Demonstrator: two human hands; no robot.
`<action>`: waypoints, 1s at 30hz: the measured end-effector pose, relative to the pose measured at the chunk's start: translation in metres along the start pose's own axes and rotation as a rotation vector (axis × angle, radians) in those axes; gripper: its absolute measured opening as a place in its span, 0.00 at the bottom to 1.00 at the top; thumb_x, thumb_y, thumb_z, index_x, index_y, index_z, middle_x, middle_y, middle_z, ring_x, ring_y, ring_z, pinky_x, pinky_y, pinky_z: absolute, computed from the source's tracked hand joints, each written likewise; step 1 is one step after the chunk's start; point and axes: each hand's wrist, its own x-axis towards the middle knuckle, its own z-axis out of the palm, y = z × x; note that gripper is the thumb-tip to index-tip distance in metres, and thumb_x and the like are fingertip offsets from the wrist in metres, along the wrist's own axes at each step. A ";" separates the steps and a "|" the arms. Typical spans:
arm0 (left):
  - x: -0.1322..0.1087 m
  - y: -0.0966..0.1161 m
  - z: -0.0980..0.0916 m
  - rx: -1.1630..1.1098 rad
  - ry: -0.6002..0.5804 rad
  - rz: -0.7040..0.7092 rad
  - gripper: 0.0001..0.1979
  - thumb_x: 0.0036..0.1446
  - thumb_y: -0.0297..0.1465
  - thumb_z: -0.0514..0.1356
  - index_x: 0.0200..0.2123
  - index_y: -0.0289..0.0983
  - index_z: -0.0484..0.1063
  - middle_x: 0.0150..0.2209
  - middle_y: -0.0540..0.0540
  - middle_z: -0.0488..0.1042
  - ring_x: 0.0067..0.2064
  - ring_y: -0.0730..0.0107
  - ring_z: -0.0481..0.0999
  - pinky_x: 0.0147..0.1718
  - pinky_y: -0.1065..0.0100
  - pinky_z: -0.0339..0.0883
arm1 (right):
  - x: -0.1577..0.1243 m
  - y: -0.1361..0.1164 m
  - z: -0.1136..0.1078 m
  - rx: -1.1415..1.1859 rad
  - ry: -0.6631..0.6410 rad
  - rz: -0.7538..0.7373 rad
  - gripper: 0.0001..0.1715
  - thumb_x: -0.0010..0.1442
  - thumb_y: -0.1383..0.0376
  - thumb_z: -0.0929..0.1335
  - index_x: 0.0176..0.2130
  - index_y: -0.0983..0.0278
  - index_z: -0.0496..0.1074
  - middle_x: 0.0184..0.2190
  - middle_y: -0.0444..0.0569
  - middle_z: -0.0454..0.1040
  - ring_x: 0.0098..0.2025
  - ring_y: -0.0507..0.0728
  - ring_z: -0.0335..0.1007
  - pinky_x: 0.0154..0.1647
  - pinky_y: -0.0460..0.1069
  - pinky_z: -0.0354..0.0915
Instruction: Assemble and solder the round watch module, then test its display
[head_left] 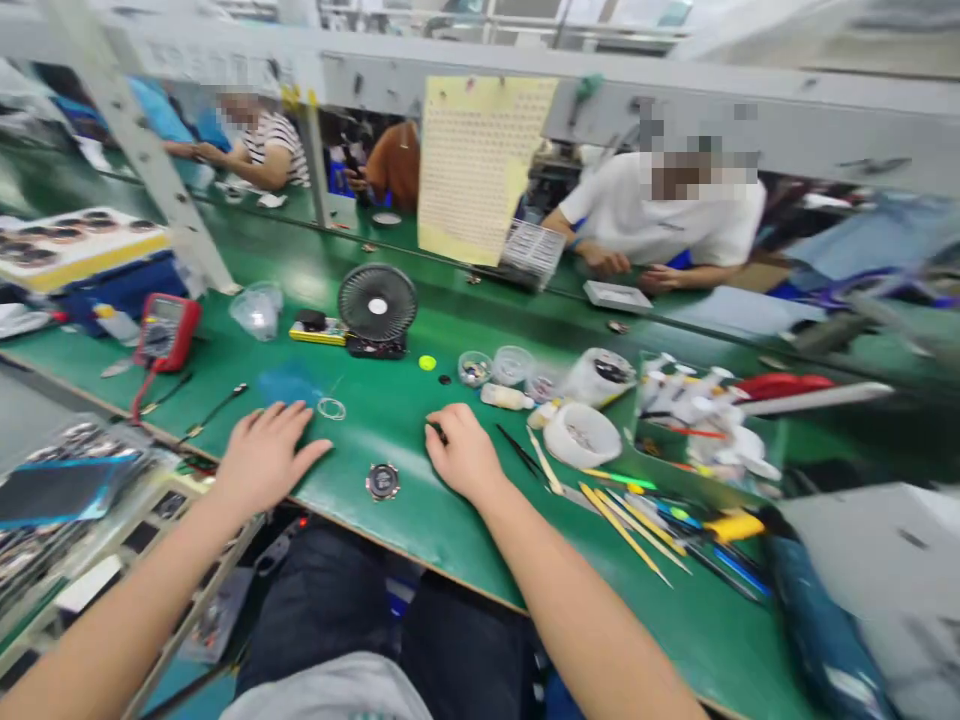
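- The left hand [270, 458] lies released, palm down with fingers spread, on the green mat of the desk [457, 530], lower left of centre.
- The right hand [465, 455] rests loosely curled, its fingertips [436, 428] at a small dark item [438, 433]; the fingers hide it, so I cannot tell whether it is gripped.
- A round metal-and-black part [382, 481] sits between the hands, close to the desk's near edge, its markings too small to read.
- A thin wire ring [331, 408] lies just beyond the left hand, beside a blue patch [289, 383] on the mat.
- Black tweezers [519, 450] and yellow-tipped picks [622, 530] lie right of the right hand.
- A white tub [581, 435] and small clear dishes [491, 367] hold tiny parts, centre right.
- A black desk fan [377, 305] stands at top centre, and a red multimeter [168, 332] sits left of it; its dial print is unreadable.
- A yellow sheet [476, 170] hangs on the grey divider [360, 75], covered in rows of print too small to read.
- Beyond the divider, a co-worker in a white shirt [660, 210] works at upper right, and another in a striped shirt [274, 150] at upper left.
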 end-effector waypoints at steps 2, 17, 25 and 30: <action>0.006 -0.001 0.008 -0.005 0.101 0.043 0.31 0.62 0.51 0.56 0.64 0.44 0.70 0.71 0.43 0.66 0.75 0.42 0.55 0.73 0.43 0.46 | -0.002 -0.001 -0.002 -0.027 -0.030 0.007 0.10 0.69 0.67 0.65 0.46 0.62 0.77 0.43 0.55 0.76 0.49 0.60 0.74 0.54 0.53 0.73; -0.002 0.070 0.001 -0.398 -0.192 0.648 0.25 0.63 0.55 0.62 0.48 0.40 0.73 0.46 0.44 0.77 0.47 0.55 0.75 0.47 0.55 0.62 | 0.000 0.010 -0.033 -0.287 -0.060 0.219 0.22 0.71 0.68 0.63 0.61 0.64 0.72 0.59 0.59 0.75 0.53 0.62 0.78 0.50 0.52 0.74; -0.002 0.065 0.000 -0.430 -0.202 0.680 0.24 0.64 0.52 0.63 0.54 0.41 0.70 0.50 0.45 0.76 0.50 0.54 0.73 0.51 0.55 0.58 | 0.015 0.031 -0.056 -0.667 -0.168 0.456 0.31 0.68 0.70 0.63 0.68 0.65 0.65 0.66 0.61 0.69 0.50 0.63 0.80 0.43 0.51 0.75; -0.003 0.065 -0.001 -0.434 -0.186 0.689 0.21 0.65 0.49 0.63 0.53 0.42 0.71 0.50 0.44 0.76 0.50 0.54 0.73 0.50 0.55 0.58 | 0.015 0.026 -0.052 -0.663 -0.167 0.457 0.26 0.68 0.67 0.65 0.64 0.64 0.69 0.64 0.62 0.67 0.52 0.63 0.77 0.42 0.51 0.73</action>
